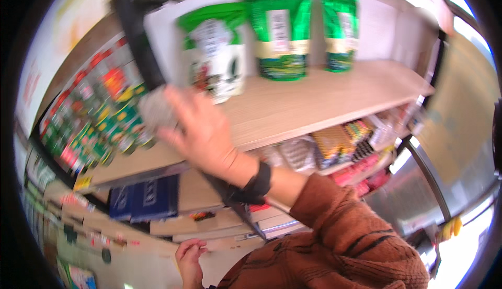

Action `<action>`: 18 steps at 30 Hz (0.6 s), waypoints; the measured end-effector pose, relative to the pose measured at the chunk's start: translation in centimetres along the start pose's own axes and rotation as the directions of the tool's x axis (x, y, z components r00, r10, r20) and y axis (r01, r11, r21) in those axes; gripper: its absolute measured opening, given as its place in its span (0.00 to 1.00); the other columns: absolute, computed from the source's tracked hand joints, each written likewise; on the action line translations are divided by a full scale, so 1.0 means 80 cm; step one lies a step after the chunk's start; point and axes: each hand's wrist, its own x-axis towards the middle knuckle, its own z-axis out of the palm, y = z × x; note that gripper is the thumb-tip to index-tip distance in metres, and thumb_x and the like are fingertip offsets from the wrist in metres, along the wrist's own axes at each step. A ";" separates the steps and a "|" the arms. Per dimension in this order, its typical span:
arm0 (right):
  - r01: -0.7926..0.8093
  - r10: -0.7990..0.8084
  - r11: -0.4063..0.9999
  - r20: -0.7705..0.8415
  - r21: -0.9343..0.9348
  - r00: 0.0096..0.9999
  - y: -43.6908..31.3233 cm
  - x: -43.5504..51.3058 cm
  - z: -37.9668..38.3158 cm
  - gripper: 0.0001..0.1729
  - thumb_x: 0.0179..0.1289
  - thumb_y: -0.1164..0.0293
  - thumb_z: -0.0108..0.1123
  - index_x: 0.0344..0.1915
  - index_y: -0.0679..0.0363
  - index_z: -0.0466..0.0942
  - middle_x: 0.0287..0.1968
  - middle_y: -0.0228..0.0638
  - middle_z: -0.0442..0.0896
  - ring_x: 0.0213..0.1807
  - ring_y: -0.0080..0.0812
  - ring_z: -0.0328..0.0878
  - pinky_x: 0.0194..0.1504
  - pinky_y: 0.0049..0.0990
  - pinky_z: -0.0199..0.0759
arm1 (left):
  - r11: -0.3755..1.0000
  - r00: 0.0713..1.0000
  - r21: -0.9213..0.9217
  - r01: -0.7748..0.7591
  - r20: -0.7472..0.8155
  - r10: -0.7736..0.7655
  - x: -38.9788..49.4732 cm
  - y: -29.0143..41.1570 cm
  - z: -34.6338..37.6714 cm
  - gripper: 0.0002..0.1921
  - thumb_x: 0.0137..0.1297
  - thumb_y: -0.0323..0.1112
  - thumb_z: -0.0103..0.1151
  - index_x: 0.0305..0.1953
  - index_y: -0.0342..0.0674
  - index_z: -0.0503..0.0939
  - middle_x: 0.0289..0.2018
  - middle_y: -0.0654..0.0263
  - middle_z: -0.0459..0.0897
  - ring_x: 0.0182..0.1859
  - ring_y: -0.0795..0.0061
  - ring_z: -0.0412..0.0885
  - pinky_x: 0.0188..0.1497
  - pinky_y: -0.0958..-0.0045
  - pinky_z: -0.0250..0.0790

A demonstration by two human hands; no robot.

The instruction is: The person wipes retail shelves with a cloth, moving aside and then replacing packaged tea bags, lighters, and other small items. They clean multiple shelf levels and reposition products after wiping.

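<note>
My right hand (202, 132), with a black band at the wrist, grips a greyish, blurred cloth (157, 108) beside the dark metal shelf post (137, 38). Just behind it, a green and white pouch (217, 61) stands on the wooden shelf (282, 101). Two more green pouches, a large one (280, 34) and a narrower one (340, 34), stand farther right on the same board. My left hand (190, 259) is low in the view, away from the shelf, with its fingers curled; whether anything is in it cannot be told.
Bottles with red caps (84, 89) and green and yellow packs (117, 120) crowd the shelf left of the post. Dark blue boxes (145, 197) lie below. Under the pouch shelf are packaged goods (333, 142) and pink packs (357, 173). A metal-framed panel (451, 112) stands at right.
</note>
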 end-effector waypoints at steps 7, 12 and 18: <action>0.480 -0.421 0.859 0.289 -0.177 0.860 0.011 -0.050 -0.090 0.27 0.55 0.64 0.61 0.58 0.49 0.74 0.57 0.41 0.76 0.54 0.40 0.75 0.38 0.30 0.70 | 0.992 0.915 0.079 0.097 0.384 -0.121 0.057 -0.025 0.087 0.09 0.64 0.23 0.52 0.44 0.31 0.79 0.39 0.58 0.84 0.42 0.66 0.83 0.45 0.65 0.78; 0.576 -0.447 0.753 0.397 -0.317 0.802 0.069 -0.060 -0.198 0.25 0.56 0.63 0.59 0.56 0.47 0.75 0.55 0.38 0.76 0.55 0.40 0.74 0.40 0.31 0.70 | 0.979 0.878 0.170 0.116 0.443 -0.180 0.073 -0.048 0.105 0.09 0.64 0.23 0.52 0.44 0.30 0.78 0.38 0.55 0.84 0.42 0.65 0.83 0.45 0.65 0.78; 0.586 -0.387 0.610 0.444 -0.533 0.808 0.154 -0.055 -0.339 0.25 0.52 0.67 0.63 0.53 0.44 0.79 0.53 0.36 0.78 0.52 0.39 0.77 0.46 0.35 0.77 | 0.973 0.919 0.216 0.086 0.360 -0.161 0.077 -0.060 0.081 0.09 0.64 0.23 0.51 0.44 0.31 0.79 0.38 0.57 0.84 0.41 0.67 0.83 0.44 0.67 0.78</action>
